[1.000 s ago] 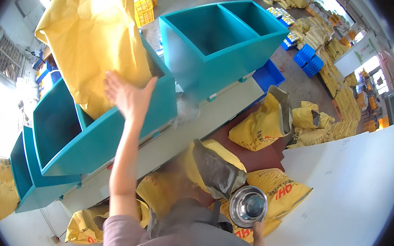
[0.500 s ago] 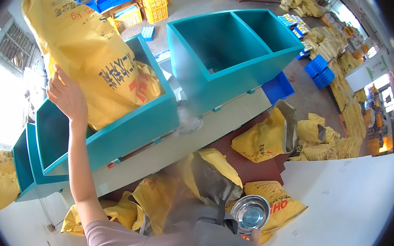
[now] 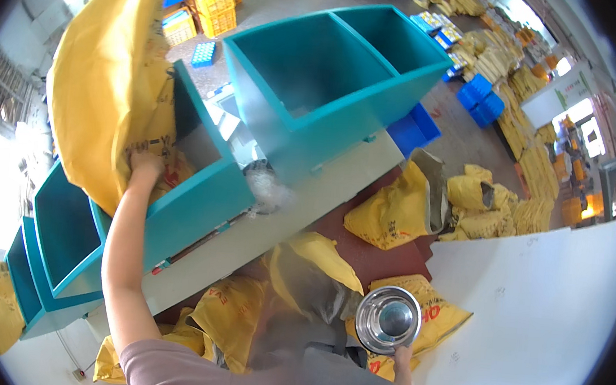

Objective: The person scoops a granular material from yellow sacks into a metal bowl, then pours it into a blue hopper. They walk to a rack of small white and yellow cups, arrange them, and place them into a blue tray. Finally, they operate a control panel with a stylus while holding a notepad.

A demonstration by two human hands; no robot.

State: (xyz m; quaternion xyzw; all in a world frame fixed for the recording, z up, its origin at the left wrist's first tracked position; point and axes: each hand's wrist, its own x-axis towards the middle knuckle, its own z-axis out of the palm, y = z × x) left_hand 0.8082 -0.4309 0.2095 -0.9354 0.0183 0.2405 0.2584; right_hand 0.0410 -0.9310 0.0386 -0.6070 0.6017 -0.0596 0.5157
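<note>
A large yellow woven sack (image 3: 103, 82) stands tall in a teal bin (image 3: 203, 191) at the left, its upper part leaning left. My left hand (image 3: 145, 165) is closed on the lower part of this sack, with my arm reaching over the bin's near wall. Low and right of centre, my right hand (image 3: 404, 356) holds a shiny steel bowl (image 3: 388, 320) by its near rim. The bowl's inside faces up, and I see nothing in it. Part of the right hand is hidden by the bowl.
Another teal bin (image 3: 259, 80) with a divider stands beyond. Opened yellow sacks (image 3: 386, 206) lie on the dark red floor (image 3: 340, 249) nearby. A white panel (image 3: 523, 303) is at right; a blue tray (image 3: 414, 132) sits behind the bins. Yellow crates (image 3: 217, 12) stand farther back.
My left hand has moved from the sack's left edge down to its lower front. The sack has become more upright and its printed face has turned away. The right hand has raised the bowl slightly.
</note>
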